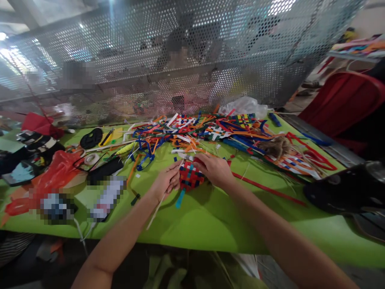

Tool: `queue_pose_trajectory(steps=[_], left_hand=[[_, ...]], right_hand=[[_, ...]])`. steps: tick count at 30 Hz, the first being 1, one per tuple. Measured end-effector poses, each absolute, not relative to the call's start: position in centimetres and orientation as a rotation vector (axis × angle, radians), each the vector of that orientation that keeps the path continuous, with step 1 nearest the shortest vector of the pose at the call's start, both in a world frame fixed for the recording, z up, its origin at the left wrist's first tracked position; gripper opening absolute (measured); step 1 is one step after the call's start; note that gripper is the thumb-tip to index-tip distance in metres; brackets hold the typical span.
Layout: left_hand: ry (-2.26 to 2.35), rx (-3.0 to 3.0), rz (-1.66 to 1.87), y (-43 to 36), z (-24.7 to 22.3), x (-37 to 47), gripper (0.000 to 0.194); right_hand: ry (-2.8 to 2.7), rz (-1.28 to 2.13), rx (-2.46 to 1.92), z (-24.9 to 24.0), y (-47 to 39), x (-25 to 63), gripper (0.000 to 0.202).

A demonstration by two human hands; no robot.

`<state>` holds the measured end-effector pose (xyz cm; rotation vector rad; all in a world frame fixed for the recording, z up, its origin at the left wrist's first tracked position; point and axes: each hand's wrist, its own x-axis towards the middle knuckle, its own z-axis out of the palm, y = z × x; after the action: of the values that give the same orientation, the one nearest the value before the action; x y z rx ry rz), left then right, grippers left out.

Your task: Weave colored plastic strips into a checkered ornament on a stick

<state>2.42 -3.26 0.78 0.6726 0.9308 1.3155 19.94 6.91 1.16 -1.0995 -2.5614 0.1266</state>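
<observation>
My left hand (169, 180) grips a stick (156, 212) left of the weave (191, 179); my right hand (215, 168), grip unclear, touches its upper right.

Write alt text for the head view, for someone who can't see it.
The left hand, gripping a thin pale stick, and the right hand meet at a woven piece, mostly red with blue, at a green table. Beyond them lies a tangle of colourful strips, before a perforated screen.
</observation>
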Motion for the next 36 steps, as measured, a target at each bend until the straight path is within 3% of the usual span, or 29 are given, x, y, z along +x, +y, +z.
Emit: queue_pose_trajectory(steps=[6,14,25,36], left_hand=[[0.944,0.728,1.336,-3.9,1.0,2.0,0.043],[1.045,0.711,1.348,-3.1,0.5,2.0,0.04],[1.028,0.645,1.35,-3.3,0.7,2.5,0.031],[1.048,0.544,1.343,-3.1,1.0,2.5,0.037]], right_hand=[[-2.371,0.167,-1.462,1.4,9.5,21.8,0.044],[-2.563,0.335,-0.993,1.6,6.4,20.0,0.044],[-2.642,0.121,-1.028,1.0,6.5,19.8,0.051],[-2.661,-0.081,-1.038,0.8,7.9,19.9,0.053]])
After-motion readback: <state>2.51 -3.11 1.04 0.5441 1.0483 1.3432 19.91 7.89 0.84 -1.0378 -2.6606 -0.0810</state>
